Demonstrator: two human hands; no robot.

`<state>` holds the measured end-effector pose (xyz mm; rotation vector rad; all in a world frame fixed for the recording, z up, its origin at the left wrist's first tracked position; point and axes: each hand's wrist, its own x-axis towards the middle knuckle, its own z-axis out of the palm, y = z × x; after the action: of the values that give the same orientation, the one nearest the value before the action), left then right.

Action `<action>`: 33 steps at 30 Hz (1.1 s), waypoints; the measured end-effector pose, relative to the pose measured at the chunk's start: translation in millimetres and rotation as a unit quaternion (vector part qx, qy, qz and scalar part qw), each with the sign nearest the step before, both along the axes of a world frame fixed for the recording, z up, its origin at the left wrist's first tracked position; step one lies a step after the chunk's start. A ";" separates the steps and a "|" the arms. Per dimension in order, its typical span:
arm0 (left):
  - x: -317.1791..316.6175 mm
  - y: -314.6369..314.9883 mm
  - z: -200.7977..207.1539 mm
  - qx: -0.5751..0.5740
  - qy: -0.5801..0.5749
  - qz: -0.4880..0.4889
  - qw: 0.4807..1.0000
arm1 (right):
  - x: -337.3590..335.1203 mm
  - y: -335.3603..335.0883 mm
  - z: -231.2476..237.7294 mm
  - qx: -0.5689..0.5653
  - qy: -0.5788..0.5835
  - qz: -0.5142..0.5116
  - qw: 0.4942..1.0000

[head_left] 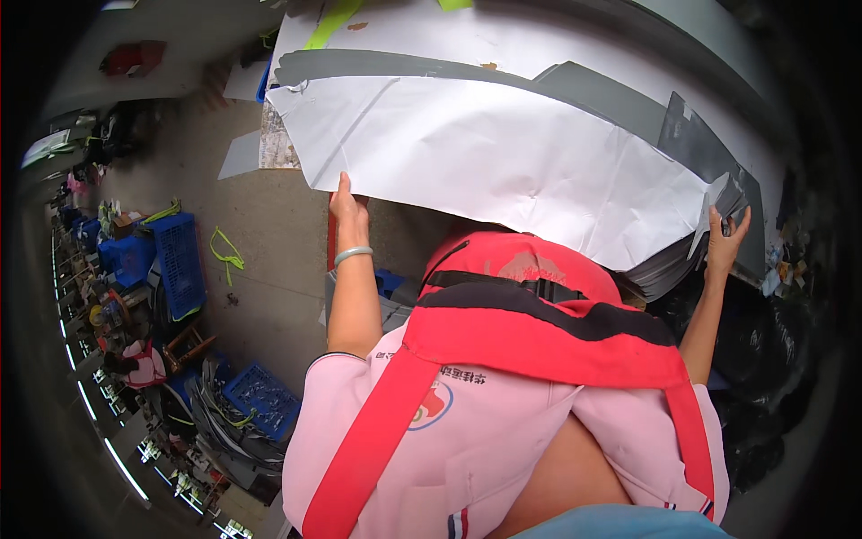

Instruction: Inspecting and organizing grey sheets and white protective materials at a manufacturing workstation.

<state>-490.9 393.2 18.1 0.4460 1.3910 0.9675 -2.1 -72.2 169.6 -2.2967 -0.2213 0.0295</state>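
A wide white sheet (485, 144) lies across the table in front of me, bowed and creased, on top of a thick stack of thin grey sheets (669, 274). My left hand (348, 208) is closed on the near left edge of the white sheet, its thumb on top. Over at the right end, my right hand (725, 238) holds the fanned corner of the stack between thumb and fingers. Their undersides are hidden. Behind the white sheet, long dark grey sheets (377, 65) stick out, with another dark grey piece (687, 130) at the right.
White material covers the table (503, 36) at the back, with bright green strips (334, 22) on it. To the left, blue crates (180, 260) stand on the floor (269, 269), near a green loop (226, 251). Black plastic bags (763, 350) lie at the right.
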 end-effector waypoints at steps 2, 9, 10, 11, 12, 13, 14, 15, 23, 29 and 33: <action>-5.0 2.4 0.5 0.033 0.069 -0.013 0.997 | -5.3 4.7 3.1 -0.049 -0.013 -0.005 0.999; 29.0 56.3 38.7 0.122 0.050 -0.105 0.986 | 11.7 -26.5 -22.8 -0.033 -0.020 -0.026 0.999; 39.7 79.5 49.7 0.180 0.019 -0.144 0.973 | 16.4 -24.1 -21.3 -0.034 -0.016 -0.007 0.999; 67.3 94.1 70.5 0.221 -0.022 -0.151 0.963 | 19.1 -23.9 -20.3 -0.062 -0.020 -0.021 0.998; 88.9 110.4 92.3 0.273 -0.030 -0.189 0.943 | 20.1 -21.2 -19.7 -0.089 -0.023 -0.034 0.995; 102.1 132.0 107.4 0.279 -0.084 -0.239 0.926 | 21.8 -12.9 -19.0 -0.040 0.015 -0.031 0.999; 131.4 133.1 135.6 0.257 -0.095 -0.260 0.926 | 24.4 -16.8 -18.1 -0.049 0.012 -0.028 0.998; 161.4 133.6 165.4 0.238 -0.109 -0.280 0.924 | 28.6 -24.4 -18.0 -0.047 0.019 -0.041 0.998; 191.9 158.1 260.5 0.124 -0.268 -0.345 0.891 | 34.2 -41.0 -17.9 -0.006 0.024 -0.077 0.997; 227.6 153.3 246.6 0.082 -0.232 -0.369 0.896 | 31.8 -25.3 -20.8 -0.043 0.012 -0.074 0.996; 237.5 142.9 238.7 0.354 -0.027 -0.320 0.879 | 34.3 -32.6 -19.7 0.061 0.067 -0.084 0.992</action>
<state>-253.4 536.1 256.8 1.3246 0.6966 0.8851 32.2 -104.8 150.0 -2.1738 0.0385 0.0820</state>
